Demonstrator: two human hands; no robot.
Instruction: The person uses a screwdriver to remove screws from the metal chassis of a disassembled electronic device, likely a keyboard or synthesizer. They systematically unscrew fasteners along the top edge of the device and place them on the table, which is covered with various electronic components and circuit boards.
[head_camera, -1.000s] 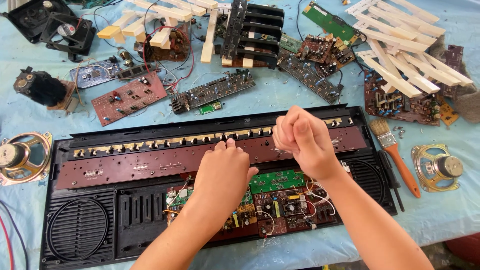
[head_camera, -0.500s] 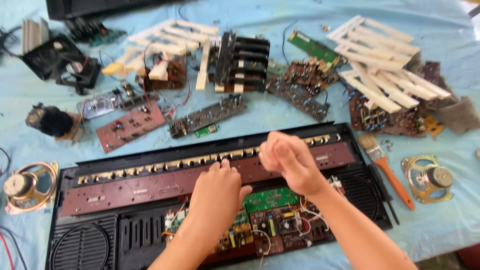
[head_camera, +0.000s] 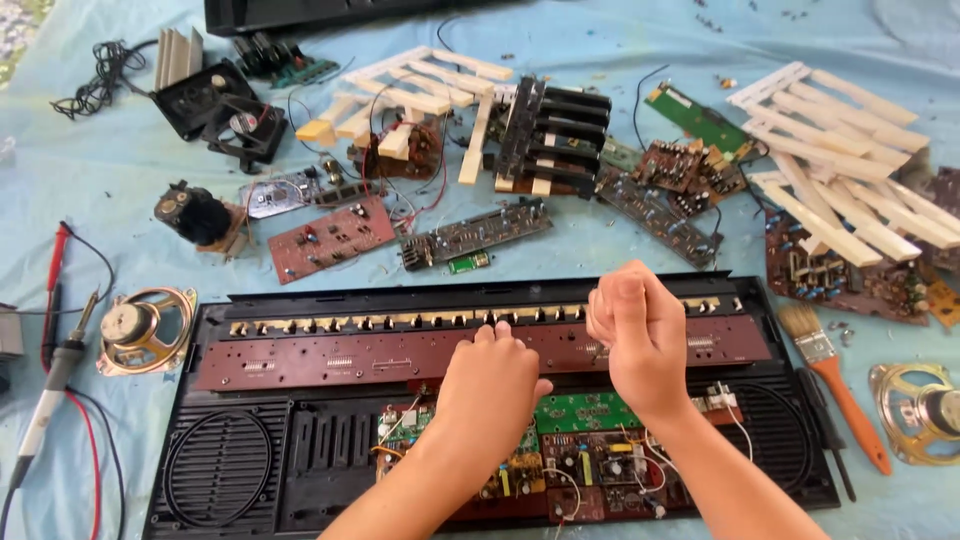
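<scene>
Since the earlier frame both hands have been drawn slightly lower over the case, and the view has tipped so that more of the cloth above it is seen. The left hand (head_camera: 497, 385) is laid palm down, fingers together and flat, on the long brown circuit board (head_camera: 400, 352) near its middle, holding nothing. The right hand (head_camera: 634, 335) is raised just above the same board, curled into a loose fist; whether anything small is pinched inside it cannot be told.

For the board to be worked well, it is best kept pressed flat by the left hand while any pull or twist from the right is made straight and gently, so that the thin wires (head_camera: 742, 428) running to the lower boards are not strained.

The board is a long reddish-brown strip, lying lengthwise in the upper half of the open black keyboard case (head_camera: 230, 470), just below a row of small pale contacts (head_camera: 380, 322). A green board (head_camera: 580, 410) and crowded component boards are seen beneath it, between two round speaker grilles. A paintbrush (head_camera: 835, 385) with an orange handle lies just beside the case on the right, a loose speaker (head_camera: 145, 328) on the left
</scene>
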